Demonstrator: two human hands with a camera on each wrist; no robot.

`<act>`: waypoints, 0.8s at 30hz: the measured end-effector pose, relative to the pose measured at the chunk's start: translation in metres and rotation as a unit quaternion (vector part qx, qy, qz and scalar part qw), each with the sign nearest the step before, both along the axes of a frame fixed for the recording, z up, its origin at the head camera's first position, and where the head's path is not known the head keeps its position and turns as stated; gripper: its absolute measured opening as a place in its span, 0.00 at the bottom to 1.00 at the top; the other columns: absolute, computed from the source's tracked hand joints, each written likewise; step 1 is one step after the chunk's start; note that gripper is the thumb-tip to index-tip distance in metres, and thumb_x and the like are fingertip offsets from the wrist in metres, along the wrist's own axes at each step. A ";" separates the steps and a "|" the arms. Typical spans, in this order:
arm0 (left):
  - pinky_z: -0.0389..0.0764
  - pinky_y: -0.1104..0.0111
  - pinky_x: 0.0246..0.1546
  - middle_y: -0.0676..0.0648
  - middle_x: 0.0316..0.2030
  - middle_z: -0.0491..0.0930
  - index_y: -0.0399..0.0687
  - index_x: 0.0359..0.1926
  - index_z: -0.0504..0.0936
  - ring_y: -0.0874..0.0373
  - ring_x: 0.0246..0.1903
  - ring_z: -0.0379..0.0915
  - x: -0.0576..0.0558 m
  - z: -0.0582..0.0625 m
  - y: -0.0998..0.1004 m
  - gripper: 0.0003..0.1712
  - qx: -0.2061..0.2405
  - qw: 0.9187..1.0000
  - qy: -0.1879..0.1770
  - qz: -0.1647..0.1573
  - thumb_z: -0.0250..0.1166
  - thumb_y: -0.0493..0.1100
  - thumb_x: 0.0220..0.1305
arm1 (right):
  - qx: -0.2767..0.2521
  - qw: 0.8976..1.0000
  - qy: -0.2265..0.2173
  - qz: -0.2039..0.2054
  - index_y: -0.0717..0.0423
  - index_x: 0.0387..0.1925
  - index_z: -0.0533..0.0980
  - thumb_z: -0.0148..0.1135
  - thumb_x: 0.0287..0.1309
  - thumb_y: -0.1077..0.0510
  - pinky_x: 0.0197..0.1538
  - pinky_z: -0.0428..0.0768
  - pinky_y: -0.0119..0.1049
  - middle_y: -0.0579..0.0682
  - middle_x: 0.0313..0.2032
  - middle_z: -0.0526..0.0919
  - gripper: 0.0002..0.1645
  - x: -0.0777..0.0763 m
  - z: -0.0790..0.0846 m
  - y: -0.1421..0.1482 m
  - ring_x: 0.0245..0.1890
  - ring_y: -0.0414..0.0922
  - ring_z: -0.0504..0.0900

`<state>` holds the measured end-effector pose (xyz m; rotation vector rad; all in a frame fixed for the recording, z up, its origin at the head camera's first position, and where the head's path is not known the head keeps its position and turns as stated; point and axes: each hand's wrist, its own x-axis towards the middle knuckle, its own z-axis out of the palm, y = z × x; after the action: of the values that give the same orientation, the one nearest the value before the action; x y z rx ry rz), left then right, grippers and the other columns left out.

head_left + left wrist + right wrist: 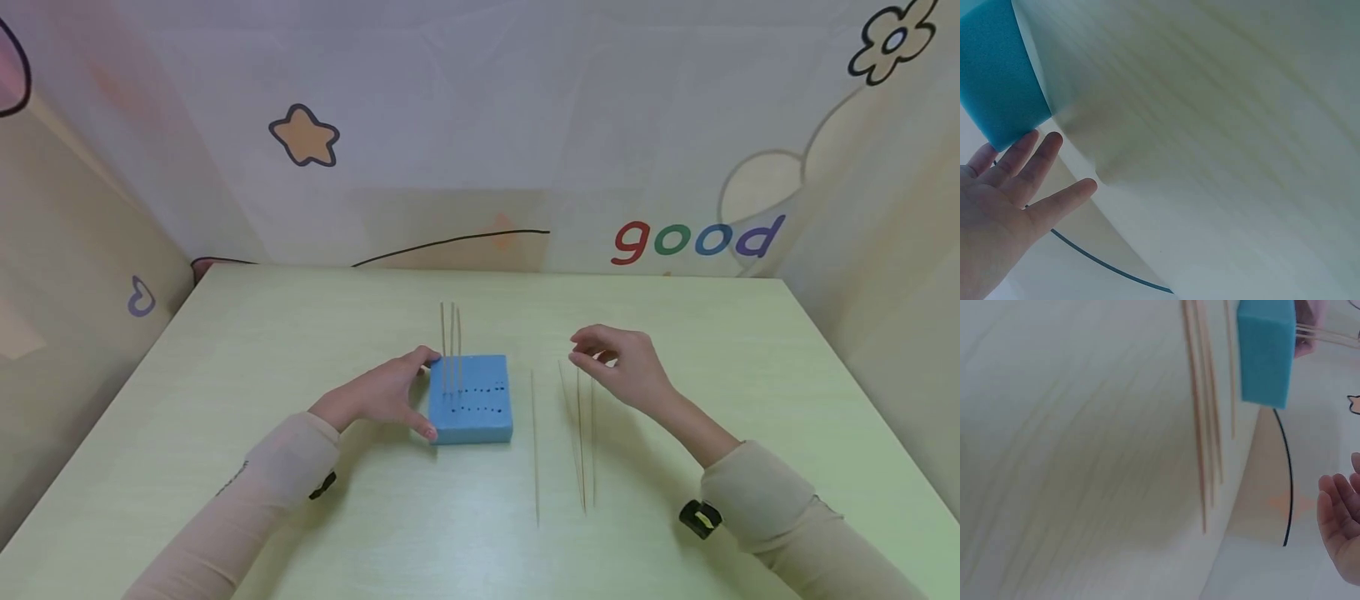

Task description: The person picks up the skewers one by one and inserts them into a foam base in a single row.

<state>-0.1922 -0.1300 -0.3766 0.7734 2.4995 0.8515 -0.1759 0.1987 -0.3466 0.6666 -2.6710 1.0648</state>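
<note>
A blue foam block (472, 425) with rows of small dark holes in its top lies on the table. Three thin wooden sticks (452, 333) stand upright in it at its left part. My left hand (386, 390) spans the block's left side, thumb by the front corner and fingers by the back one. The left wrist view shows its fingers (1041, 162) spread and mostly straight, fingertips against the foam. To the right of the block, my right hand (618, 360) hovers over the far ends of several loose sticks (580, 433), fingers loosely bent and holding nothing.
One loose stick (535, 450) lies a little apart, nearest the block. Behind the pale table (300, 325) hangs a printed cloth (450, 125), which also closes off both sides.
</note>
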 end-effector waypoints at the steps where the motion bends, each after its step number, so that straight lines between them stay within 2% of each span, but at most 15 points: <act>1: 0.62 0.56 0.58 0.41 0.61 0.61 0.40 0.64 0.53 0.46 0.59 0.60 0.000 0.000 0.000 0.61 0.000 1.000 0.000 -0.001 0.78 0.56 0.32 | 0.007 1.000 -0.004 0.000 0.64 0.40 0.77 0.65 0.50 0.64 0.34 0.80 0.36 0.54 0.32 0.83 0.13 -0.001 -0.001 0.003 0.31 0.47 0.80; 5: 0.62 0.56 0.58 0.41 0.62 0.61 0.40 0.64 0.53 0.46 0.59 0.60 0.000 0.001 -0.001 0.61 0.001 1.000 -0.001 0.000 0.77 0.56 0.32 | 0.035 0.999 -0.025 0.003 0.66 0.42 0.76 0.67 0.49 0.62 0.35 0.79 0.42 0.58 0.36 0.81 0.18 -0.003 -0.007 0.014 0.35 0.51 0.79; 10: 0.61 0.56 0.58 0.41 0.62 0.61 0.40 0.64 0.53 0.46 0.59 0.60 0.000 0.002 -0.001 0.62 -0.001 1.000 -0.004 0.002 0.77 0.57 0.32 | 0.082 0.995 -0.057 0.012 0.66 0.48 0.72 0.69 0.46 0.56 0.41 0.77 0.47 0.61 0.45 0.77 0.28 -0.006 -0.014 0.028 0.43 0.56 0.76; 16: 0.61 0.55 0.58 0.41 0.62 0.60 0.40 0.64 0.52 0.46 0.59 0.60 0.000 0.001 -0.001 0.62 0.001 1.000 -0.007 0.003 0.77 0.57 0.32 | 0.148 0.982 -0.115 0.016 0.65 0.57 0.66 0.71 0.42 0.46 0.56 0.65 0.57 0.64 0.57 0.66 0.43 -0.009 -0.026 0.040 0.57 0.60 0.63; 19: 0.61 0.55 0.58 0.42 0.62 0.60 0.40 0.64 0.52 0.46 0.59 0.59 0.000 0.001 -0.001 0.62 0.002 1.000 -0.009 0.003 0.77 0.57 0.32 | 0.177 0.977 -0.116 0.027 0.66 0.59 0.64 0.71 0.41 0.43 0.58 0.60 0.59 0.67 0.59 0.62 0.48 -0.012 -0.033 0.044 0.59 0.63 0.58; 24: 0.62 0.55 0.58 0.42 0.62 0.60 0.40 0.64 0.52 0.46 0.59 0.60 0.000 0.000 0.000 0.62 0.002 1.000 -0.009 0.003 0.77 0.57 0.32 | 0.220 0.968 -0.113 0.042 0.67 0.61 0.60 0.70 0.41 0.40 0.59 0.55 0.62 0.69 0.60 0.59 0.53 -0.016 -0.044 0.051 0.61 0.65 0.54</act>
<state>-0.1920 -0.1302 -0.3761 0.7556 2.4856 0.8634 -0.1916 0.2499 -0.3909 0.7782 -3.1436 0.5901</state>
